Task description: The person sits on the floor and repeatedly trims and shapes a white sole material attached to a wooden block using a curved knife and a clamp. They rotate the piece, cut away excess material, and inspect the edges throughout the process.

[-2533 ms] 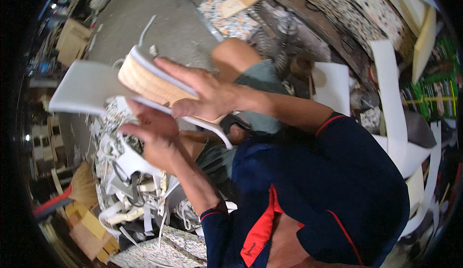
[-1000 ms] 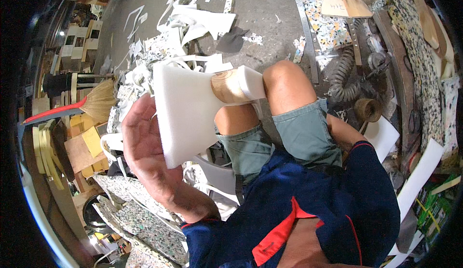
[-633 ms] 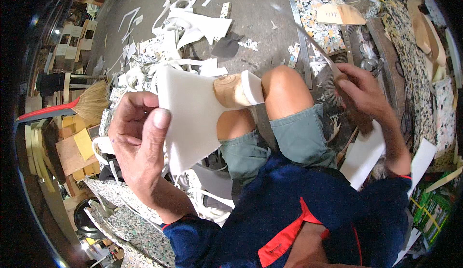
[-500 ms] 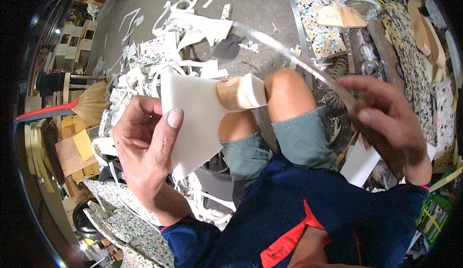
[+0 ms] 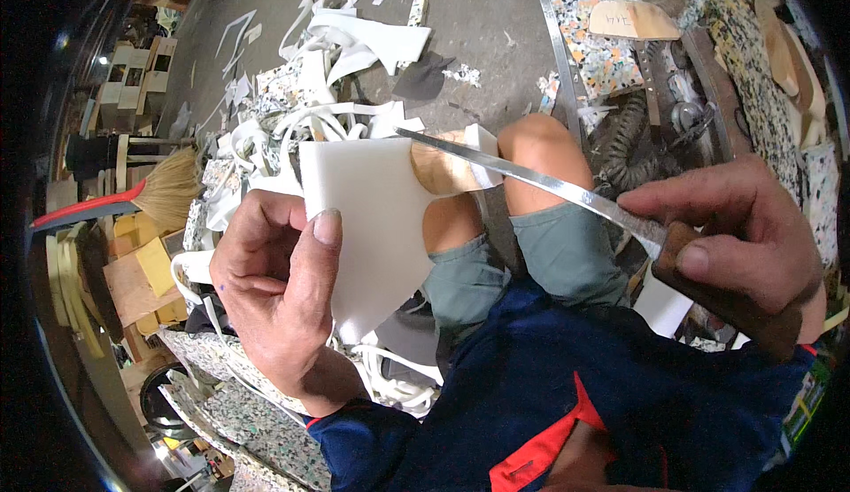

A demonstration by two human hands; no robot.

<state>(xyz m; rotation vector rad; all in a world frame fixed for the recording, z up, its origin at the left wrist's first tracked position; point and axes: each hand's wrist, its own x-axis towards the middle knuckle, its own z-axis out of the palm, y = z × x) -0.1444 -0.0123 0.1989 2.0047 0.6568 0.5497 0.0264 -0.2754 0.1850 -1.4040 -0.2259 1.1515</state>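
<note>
My left hand [image 5: 279,288] grips a white foam piece [image 5: 372,235] by its left edge, thumb on the face toward me. In my right hand [image 5: 753,235] is a long thin knife [image 5: 558,189] with a brown wooden handle; the index finger lies along the back of the blade. The blade slants up and left, its tip near the foam's top right corner. Beyond the foam, by my knees, shows a wooden block [image 5: 434,173] with white foam on its right end [image 5: 484,148]. The foam piece hides part of it. I cannot tell whether blade and foam touch.
White foam offcuts [image 5: 354,45] are heaped on the floor ahead and left. A straw broom [image 5: 168,182] with a red handle lies at the left. Speckled foam sheets [image 5: 602,58], a wooden template [image 5: 633,21] and a coiled spring-like hose [image 5: 629,142] are at the right.
The knife has come down and nearer, its blade now lower, by the foam's top corner. My right hand has moved right and slightly down. The left hand has shifted slightly, still holding the foam.
</note>
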